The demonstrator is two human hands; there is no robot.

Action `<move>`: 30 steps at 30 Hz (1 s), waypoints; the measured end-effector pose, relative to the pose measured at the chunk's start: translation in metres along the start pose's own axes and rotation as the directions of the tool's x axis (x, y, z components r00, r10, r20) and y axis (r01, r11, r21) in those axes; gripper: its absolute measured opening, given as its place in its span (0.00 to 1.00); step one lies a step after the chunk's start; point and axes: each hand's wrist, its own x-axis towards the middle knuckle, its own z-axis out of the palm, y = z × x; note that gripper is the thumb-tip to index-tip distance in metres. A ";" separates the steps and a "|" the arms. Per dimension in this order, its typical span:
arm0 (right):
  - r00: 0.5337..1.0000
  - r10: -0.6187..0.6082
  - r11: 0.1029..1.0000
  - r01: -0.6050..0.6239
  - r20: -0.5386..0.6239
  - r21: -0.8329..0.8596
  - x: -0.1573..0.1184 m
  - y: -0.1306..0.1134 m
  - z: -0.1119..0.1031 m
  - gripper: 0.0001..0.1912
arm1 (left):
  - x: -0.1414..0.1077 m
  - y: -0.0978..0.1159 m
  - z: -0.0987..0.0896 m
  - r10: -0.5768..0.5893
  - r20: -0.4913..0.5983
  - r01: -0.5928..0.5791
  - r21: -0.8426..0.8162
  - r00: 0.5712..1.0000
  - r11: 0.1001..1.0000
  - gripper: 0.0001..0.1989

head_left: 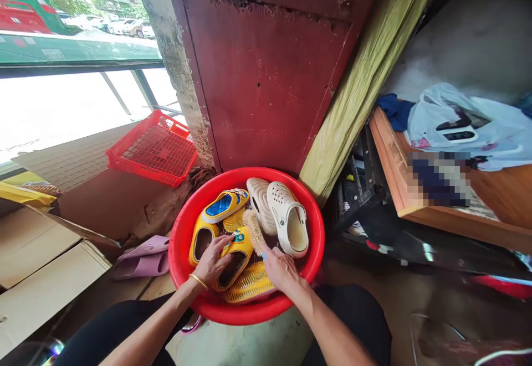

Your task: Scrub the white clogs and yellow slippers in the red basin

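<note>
A round red basin (pixel 179 277) holds several yellow shoes and a pair of off-white clogs (pixel 286 216). My left hand (pixel 213 261) grips the side of a yellow clog (pixel 244 247) with a green decoration on its top. In my right hand (pixel 282 269) is a scrub brush (pixel 254 230), its pale bristles close to that clog's right side. A yellow shoe with a blue insole (pixel 219 205) lies at the back left of the basin. Nearest me, a yellow sole (pixel 251 284) faces up.
Behind the basin stands a dark red door (pixel 266 78). To the left are a red plastic crate (pixel 155 150), pink slippers (pixel 145 258) and cardboard boxes (pixel 54 277). A wooden tray (pixel 449 222) with a plastic bag (pixel 477 119) is at the right.
</note>
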 end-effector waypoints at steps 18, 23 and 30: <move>0.992 -0.124 0.992 0.125 -0.035 0.011 0.001 -0.032 -0.016 0.28 | -0.006 0.039 -0.003 -0.332 0.058 0.323 -0.434 0.942 0.841 0.36; 0.996 0.088 0.996 -0.088 -0.031 0.000 0.031 -0.004 -0.013 0.26 | -0.009 0.029 0.000 -0.344 0.088 0.349 -0.406 0.935 0.844 0.37; 0.991 0.124 0.991 -0.122 0.049 -0.058 0.041 0.002 0.003 0.28 | -0.015 0.020 -0.009 -0.317 0.169 0.356 -0.309 0.933 0.882 0.44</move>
